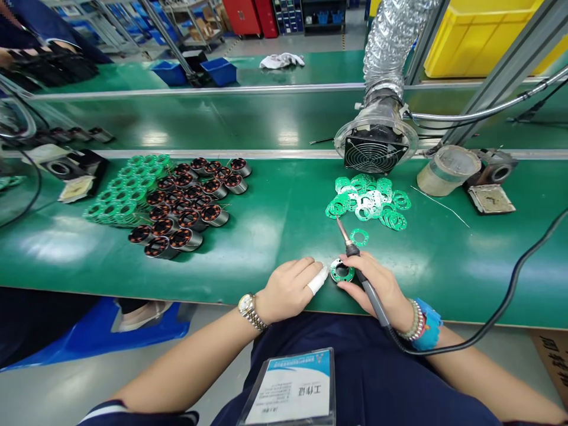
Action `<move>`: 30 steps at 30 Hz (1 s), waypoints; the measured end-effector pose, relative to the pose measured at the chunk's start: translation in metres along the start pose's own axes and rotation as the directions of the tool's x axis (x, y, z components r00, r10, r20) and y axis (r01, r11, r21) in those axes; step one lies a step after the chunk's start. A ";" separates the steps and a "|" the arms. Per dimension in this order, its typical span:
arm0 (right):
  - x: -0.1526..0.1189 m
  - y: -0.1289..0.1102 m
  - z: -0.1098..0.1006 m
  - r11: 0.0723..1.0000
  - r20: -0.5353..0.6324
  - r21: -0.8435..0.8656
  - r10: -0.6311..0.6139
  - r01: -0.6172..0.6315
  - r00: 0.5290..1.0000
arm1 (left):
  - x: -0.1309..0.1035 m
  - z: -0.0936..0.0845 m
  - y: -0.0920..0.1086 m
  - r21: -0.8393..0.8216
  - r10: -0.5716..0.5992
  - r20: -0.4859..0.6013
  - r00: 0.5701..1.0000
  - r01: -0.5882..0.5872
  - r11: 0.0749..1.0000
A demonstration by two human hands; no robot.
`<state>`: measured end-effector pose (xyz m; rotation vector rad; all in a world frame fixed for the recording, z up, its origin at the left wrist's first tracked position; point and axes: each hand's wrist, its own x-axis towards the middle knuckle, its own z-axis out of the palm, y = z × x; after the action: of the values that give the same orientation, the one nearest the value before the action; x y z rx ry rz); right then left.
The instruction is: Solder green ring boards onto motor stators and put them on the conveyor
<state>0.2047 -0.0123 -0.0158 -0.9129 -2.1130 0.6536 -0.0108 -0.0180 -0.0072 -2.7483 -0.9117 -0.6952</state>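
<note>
Fingers of the right hand point(391, 287) do double duty: they carry a soldering iron point(373, 297) across the palm while the thumb and forefinger pinch the sides of a green-topped round part point(341, 271), which sits on the table point(275, 219) near its front edge. The left hand point(286, 290) has its fingers curled in, a white-wrapped finger point(318, 281) just beside the part; whether it touches the part or holds anything underneath, I cannot tell.

With the right grip split like this, the part could twist or slip if the iron shifts in the palm. The tip points forward at the pile of loose green rings point(373, 201); if hot, a small forward dip might scorch or scatter them. Swung back, it could burn the left fingertips. The cord point(515, 284) crosses the right wrist by a blue band point(428, 325), so a snag could tug the iron askew.

Both forearms come in from the front edge and angle inward, the hands meeting at the part, the left knuckles uppermost. Farther out, a fan point(377, 155) stands behind the pile and dark metal cylinders point(186, 207) are grouped to the left.
</note>
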 end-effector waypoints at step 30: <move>0.000 0.000 0.000 1.000 0.008 -0.023 -0.012 0.013 1.000 | 0.025 0.006 0.000 -0.580 -0.471 0.459 0.753 0.656 0.484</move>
<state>0.2046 -0.0120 -0.0158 -0.9104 -2.1355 0.6285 0.0094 -0.0028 -0.0005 -3.2114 -2.0908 -1.0074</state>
